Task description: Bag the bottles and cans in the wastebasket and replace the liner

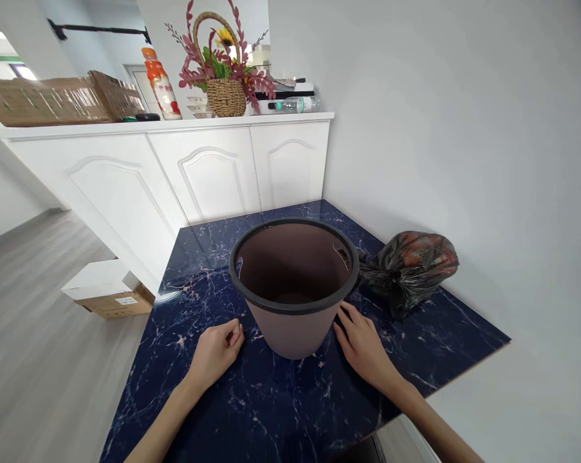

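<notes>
A brown waste bin [290,331] with a black rim stands upright on the dark blue marble-patterned table [198,392]. Cut-out handle holes show on its left and right sides, and I see nothing inside its shadowed interior. My left hand [216,350] rests on the table to the left of the bin, apart from it, fingers curled into a loose fist with nothing visible in them. My right hand [360,337] lies on the table at the bin's right side, fingers stretched out; whether the fingertips touch the bin I cannot tell.
A knotted black plastic bag [410,267] with reddish contents lies right of the bin, near the wall. Behind the table stands a white cabinet [217,173] bearing a flower basket [226,96], bottles and a cardboard box [53,99]. Another box [109,289] sits on the floor at left.
</notes>
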The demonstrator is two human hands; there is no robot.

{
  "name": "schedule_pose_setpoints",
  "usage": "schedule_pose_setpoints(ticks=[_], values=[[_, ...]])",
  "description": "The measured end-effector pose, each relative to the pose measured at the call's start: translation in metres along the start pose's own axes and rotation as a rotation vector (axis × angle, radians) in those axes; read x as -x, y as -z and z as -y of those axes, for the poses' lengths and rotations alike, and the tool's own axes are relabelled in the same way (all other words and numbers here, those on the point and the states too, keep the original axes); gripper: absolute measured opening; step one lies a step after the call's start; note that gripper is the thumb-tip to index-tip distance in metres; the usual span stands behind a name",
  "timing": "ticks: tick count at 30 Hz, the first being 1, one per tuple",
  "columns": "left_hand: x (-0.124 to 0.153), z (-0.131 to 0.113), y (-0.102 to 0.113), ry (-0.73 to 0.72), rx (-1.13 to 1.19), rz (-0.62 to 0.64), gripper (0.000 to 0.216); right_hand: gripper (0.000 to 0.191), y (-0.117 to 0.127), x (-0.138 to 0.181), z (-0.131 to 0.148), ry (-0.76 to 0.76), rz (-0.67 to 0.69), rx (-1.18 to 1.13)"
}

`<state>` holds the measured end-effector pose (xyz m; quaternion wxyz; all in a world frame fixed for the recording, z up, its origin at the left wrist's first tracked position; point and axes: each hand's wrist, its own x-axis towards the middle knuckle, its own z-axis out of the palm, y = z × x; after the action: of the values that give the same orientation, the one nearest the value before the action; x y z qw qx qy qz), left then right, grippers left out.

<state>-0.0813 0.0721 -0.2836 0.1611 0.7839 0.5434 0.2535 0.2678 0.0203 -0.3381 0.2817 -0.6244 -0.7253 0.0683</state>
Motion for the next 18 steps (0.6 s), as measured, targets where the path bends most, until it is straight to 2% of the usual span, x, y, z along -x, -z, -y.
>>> schedule_pose_setpoints(ticks=[6,11,15,18], values=[[0.001,-0.003,0.000,-0.029,-0.019,-0.007,0.039,0.052,0.008,0.073,0.010,-0.110,-0.046,-0.134],[0.005,-0.005,0.000,-0.104,-0.024,0.019,0.035,0.052,0.010,0.112,0.025,-0.172,-0.169,-0.261],[0.012,-0.014,0.000,-0.181,0.009,0.095,0.039,0.050,0.017,0.133,0.041,-0.151,-0.107,-0.309],[0.020,-0.030,-0.001,-0.221,0.071,0.186,0.044,0.044,0.014,0.146,0.068,-0.183,-0.074,-0.417]])
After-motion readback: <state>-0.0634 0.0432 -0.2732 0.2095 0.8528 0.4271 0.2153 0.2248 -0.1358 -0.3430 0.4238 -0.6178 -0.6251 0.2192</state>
